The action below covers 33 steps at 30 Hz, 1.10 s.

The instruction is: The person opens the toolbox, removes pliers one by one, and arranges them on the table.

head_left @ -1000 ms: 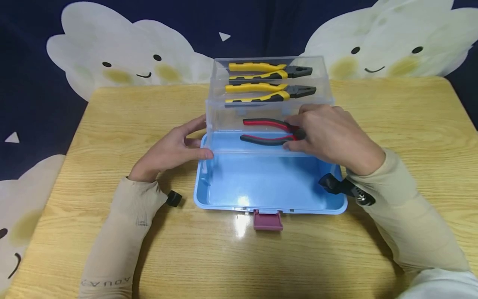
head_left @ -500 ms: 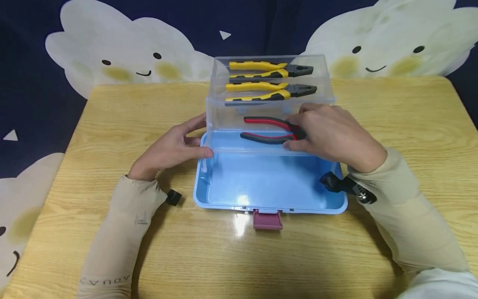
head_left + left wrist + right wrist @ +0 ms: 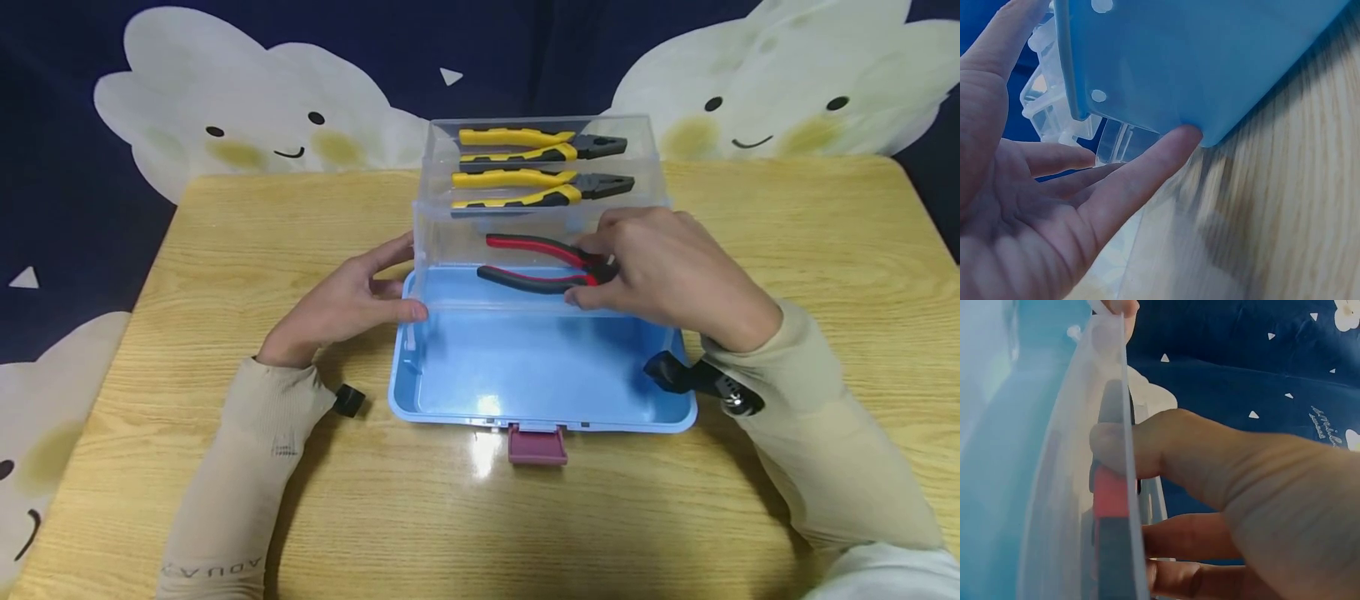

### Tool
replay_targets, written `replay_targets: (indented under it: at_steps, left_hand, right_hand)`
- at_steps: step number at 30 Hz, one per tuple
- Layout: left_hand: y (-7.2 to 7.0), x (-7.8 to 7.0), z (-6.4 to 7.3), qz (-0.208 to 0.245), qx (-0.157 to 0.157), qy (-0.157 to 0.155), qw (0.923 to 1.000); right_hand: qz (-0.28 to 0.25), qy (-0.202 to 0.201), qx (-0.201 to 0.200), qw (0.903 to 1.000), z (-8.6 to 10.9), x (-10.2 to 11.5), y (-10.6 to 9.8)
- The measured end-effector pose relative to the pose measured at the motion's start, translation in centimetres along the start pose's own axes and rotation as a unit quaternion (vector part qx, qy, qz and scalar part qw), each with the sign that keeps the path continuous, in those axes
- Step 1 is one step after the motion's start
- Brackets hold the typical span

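My right hand pinches red-and-black-handled pliers near their pivot, thumb in front and fingers behind. The pliers lie within the lower clear tray, handles to the left, their head hidden by the hand. In the right wrist view the thumb reaches over the tray wall onto the pliers. At the left end of the blue toolbox, my left hand holds the side, thumb at the tray's front corner, fingers behind. A fingertip touches the blue base in the left wrist view.
Two yellow-and-black pliers, a rear one and a nearer one, lie in the raised upper tray. A purple latch hangs off the toolbox's front. The wooden table meets a dark cloud-patterned cloth behind.
The red-and-black pliers and my right hand have shifted only slightly within the lower tray. My left hand keeps its place at the toolbox's end.
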State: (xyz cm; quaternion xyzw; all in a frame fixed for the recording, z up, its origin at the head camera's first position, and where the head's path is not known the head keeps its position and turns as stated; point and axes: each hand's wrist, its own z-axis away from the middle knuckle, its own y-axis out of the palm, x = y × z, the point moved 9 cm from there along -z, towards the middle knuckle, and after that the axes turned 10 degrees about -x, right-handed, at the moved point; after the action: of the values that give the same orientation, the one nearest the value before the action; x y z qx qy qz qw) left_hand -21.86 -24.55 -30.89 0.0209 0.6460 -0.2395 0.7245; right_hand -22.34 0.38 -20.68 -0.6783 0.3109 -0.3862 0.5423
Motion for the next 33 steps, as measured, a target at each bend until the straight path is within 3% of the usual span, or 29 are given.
replay_targets:
  at_steps: [15,24,33]
  left_hand:
    - [-0.3,0.3,0.1,-0.014,-0.011,-0.005,0.9998]
    - [-0.4,-0.1,0.0,-0.007,-0.016,-0.016,0.9997]
    - [-0.4,-0.3,0.5,-0.002,-0.009,-0.016,0.9998]
  right_hand:
    - [-0.014,-0.030,-0.102,0.9942,0.6,1.2,-2.0]
    - [-0.027,-0.067,-0.190,0.9791,1.4,1.9,-3.6]
    - [-0.035,-0.066,-0.246,0.9664,1.9,1.6,-5.0]
